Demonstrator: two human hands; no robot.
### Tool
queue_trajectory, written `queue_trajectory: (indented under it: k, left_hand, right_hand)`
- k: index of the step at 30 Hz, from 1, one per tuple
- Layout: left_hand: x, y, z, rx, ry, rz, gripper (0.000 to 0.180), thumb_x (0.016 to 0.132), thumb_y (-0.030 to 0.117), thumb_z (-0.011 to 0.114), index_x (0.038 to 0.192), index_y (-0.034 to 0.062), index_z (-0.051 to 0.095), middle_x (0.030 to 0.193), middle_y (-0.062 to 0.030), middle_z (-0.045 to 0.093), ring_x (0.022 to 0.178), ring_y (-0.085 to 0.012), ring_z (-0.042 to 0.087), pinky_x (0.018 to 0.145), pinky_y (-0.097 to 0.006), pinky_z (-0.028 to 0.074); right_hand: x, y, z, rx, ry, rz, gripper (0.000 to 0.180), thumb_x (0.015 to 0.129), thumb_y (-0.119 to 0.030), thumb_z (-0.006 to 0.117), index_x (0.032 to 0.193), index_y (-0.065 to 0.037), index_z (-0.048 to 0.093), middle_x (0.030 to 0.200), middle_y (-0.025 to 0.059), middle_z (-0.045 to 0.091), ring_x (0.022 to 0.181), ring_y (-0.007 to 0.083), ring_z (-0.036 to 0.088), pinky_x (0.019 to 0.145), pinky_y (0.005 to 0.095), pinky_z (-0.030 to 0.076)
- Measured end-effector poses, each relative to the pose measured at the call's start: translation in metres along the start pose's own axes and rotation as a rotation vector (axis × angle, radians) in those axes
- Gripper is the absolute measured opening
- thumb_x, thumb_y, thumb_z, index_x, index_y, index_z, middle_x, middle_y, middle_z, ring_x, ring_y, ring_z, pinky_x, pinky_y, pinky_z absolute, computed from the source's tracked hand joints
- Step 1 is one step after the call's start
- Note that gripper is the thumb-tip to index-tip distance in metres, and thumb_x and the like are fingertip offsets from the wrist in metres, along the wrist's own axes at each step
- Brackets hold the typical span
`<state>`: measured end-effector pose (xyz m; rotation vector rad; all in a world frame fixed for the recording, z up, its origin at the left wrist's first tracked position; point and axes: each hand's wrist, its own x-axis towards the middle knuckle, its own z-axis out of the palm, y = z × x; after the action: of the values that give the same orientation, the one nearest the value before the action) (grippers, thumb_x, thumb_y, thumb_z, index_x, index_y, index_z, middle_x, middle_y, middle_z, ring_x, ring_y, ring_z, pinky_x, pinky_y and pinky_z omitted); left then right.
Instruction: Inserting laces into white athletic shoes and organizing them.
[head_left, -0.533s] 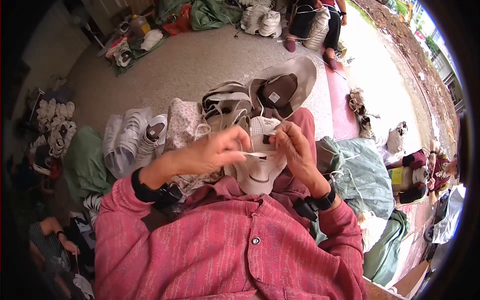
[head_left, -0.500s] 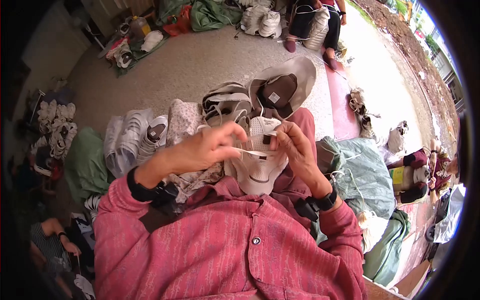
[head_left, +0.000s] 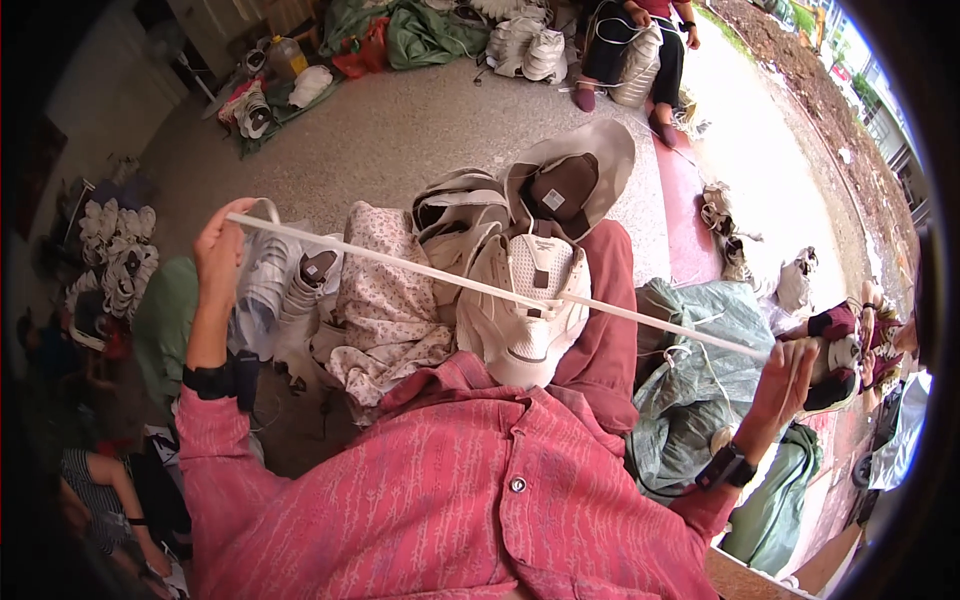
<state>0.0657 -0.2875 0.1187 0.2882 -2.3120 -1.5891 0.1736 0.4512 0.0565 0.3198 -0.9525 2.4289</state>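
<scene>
1. A pale beige mesh shoe (head_left: 515, 335) sits at the lap, toe toward the person and tongue toward the far side, just left of a leg in reddish trousers (head_left: 608, 330).
2. A flat white lace (head_left: 390, 258) runs through the shoe near its toe; its two lengths stretch out almost straight, one to the left and one to the right.
3. The left hand (head_left: 218, 250) is raised well to the left of the shoe, its fingers closed on the left length of lace, near a small curl of it.
4. The right hand (head_left: 785, 382) is out to the right, lower and nearer than the left; its fingers are drawn narrow, pinching the other length.
5. Just beyond the shoe, a beige shoe upper (head_left: 580, 185) with a brown inside stands open; left of it lie more beige uppers (head_left: 455, 212).
6. To the left, a floral cloth (head_left: 380, 275) lies next to white shoes in clear wrapping (head_left: 268, 275).
7. To the right, near the right hand, is a grey-green plastic sack (head_left: 700, 345).
8. On the far side, another person (head_left: 672, 75) sits with a stack of pale shoes (head_left: 637, 75) between the legs.
</scene>
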Motion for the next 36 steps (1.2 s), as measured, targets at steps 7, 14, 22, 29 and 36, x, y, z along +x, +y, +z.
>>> queue_trajectory:
  k: [7,14,22,29,36]
  left_hand:
    - [0.013,-0.043,-0.058,-0.897,0.026,-0.156,0.035,0.097,0.006,0.047,0.13,-0.0037,0.052,0.127,-0.0125,0.059,0.113,-0.0186,0.058,0.093,-0.031,0.047]
    - [0.045,-0.093,-0.156,-1.057,0.375,-0.253,0.032,0.101,0.006,0.039,0.127,-0.0069,0.052,0.132,-0.0158,0.055,0.12,-0.0238,0.056,0.1,-0.036,0.048]
    - [0.039,-0.055,-0.107,-0.781,0.073,0.056,0.041,0.099,0.008,0.048,0.138,-0.0018,0.041,0.132,-0.0172,0.056,0.095,-0.0135,0.061,0.056,-0.019,0.042]
    - [-0.047,0.026,0.114,-0.141,-0.465,0.091,0.022,0.096,0.013,0.057,0.114,0.0025,0.064,0.09,-0.0059,0.071,0.068,-0.0075,0.061,0.055,-0.018,0.043]
    - [-0.085,0.033,0.21,-0.115,-0.838,0.122,0.014,0.092,0.013,0.062,0.095,-0.0002,0.068,0.072,-0.0003,0.065,0.06,-0.0038,0.053,0.051,-0.019,0.04]
  right_hand:
    - [-0.056,-0.018,-0.09,-1.255,0.497,0.351,0.015,0.094,-0.018,0.062,0.089,-0.004,0.062,0.069,0.0051,0.062,0.057,0.0102,0.059,0.049,0.0252,0.048]
    - [-0.026,0.083,0.028,-1.166,-0.039,0.599,0.018,0.094,-0.014,0.06,0.092,0.003,0.063,0.07,0.0055,0.062,0.058,0.0115,0.059,0.054,0.0238,0.048]
    - [-0.026,0.173,0.156,-1.034,-0.555,0.592,0.012,0.093,-0.008,0.061,0.103,0.0,0.059,0.072,0.0014,0.059,0.063,0.006,0.054,0.053,0.023,0.044]
    - [-0.03,0.196,0.192,-0.96,-0.577,0.841,0.014,0.097,-0.012,0.057,0.107,-0.003,0.058,0.066,0.0008,0.06,0.053,0.0037,0.052,0.045,0.0194,0.039]
    - [-0.041,0.201,0.204,-1.042,-0.486,0.872,0.018,0.096,-0.015,0.06,0.108,-0.002,0.061,0.062,0.0007,0.058,0.049,0.0044,0.049,0.043,0.0219,0.038]
